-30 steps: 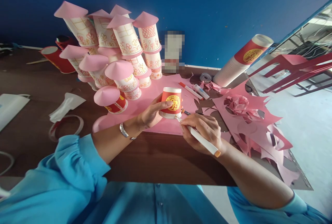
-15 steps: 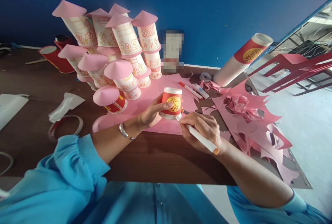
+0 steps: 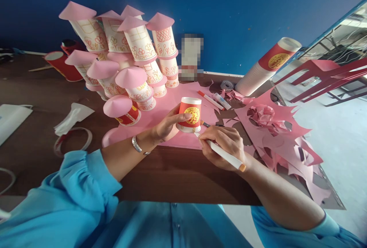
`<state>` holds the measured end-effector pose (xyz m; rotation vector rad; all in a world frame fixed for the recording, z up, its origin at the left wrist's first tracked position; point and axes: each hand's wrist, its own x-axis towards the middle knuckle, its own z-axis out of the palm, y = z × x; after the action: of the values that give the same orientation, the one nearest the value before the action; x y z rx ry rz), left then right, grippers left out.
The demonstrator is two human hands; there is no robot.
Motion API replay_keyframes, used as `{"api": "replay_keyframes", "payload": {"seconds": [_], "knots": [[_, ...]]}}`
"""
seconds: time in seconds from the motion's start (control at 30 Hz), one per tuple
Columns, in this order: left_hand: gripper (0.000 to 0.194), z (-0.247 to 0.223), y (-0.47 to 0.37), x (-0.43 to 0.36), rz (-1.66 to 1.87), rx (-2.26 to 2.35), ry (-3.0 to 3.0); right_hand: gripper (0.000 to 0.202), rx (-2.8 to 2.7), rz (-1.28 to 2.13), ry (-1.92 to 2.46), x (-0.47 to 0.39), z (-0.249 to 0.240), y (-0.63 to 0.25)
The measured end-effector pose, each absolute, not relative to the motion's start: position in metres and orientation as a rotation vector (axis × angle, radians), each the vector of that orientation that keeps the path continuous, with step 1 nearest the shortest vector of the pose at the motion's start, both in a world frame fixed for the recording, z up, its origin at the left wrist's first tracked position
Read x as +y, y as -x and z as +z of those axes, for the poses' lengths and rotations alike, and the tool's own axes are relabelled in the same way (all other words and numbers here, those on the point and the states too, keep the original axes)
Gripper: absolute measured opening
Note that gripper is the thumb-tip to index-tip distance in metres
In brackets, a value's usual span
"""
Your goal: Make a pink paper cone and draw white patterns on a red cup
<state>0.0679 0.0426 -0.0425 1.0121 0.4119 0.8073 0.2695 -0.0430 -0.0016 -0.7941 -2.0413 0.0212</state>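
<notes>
My left hand [image 3: 169, 124] is closed round a red and white paper cup [image 3: 190, 106] with a yellow emblem, thumb across its front. Small yellowish marks show on the cup's white lower band. In my right hand [image 3: 225, 144] is a white marker [image 3: 226, 156] with an orange end, gripped like a pen. Its tip is close by the cup's lower edge; whether it touches I cannot tell. Beneath the cup lies a pink paper sheet [image 3: 151, 125]. Partly hidden behind my right hand are dark-handled scissors [image 3: 205, 124].
Paper-cup towers [image 3: 140, 43] with pink cone tops stand at the back left. Pink scraps [image 3: 275, 125] and a tall cup stack [image 3: 266, 68] are on the right. Beyond the sheet lie a red-capped marker [image 3: 210, 100], a glue stick [image 3: 222, 101] and a tape roll [image 3: 227, 85].
My right hand and the marker have shifted slightly right and down, drawing the tip away from the cup's white band. The cup stays in my left hand, almost unmoved.
</notes>
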Motion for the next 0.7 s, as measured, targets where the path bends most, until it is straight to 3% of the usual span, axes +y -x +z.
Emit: {"api": "replay_keyframes", "payload": {"seconds": [0.17, 0.47, 0.7], "knots": [[0.045, -0.042, -0.071, 0.043, 0.872, 0.419, -0.888, 0.009, -1.97, -0.043, 0.794, -0.042, -0.002, -0.276], [0.05, -0.044, -0.071, 0.044, 0.89, 0.397, -0.893, 0.024, -1.926, -0.072, 0.895, -0.037, -0.014, -0.273], [0.051, -0.044, -0.07, 0.044, 0.888, 0.438, -0.932, 0.022, -1.976, -0.05, 0.807, -0.042, -0.011, -0.272]]}}
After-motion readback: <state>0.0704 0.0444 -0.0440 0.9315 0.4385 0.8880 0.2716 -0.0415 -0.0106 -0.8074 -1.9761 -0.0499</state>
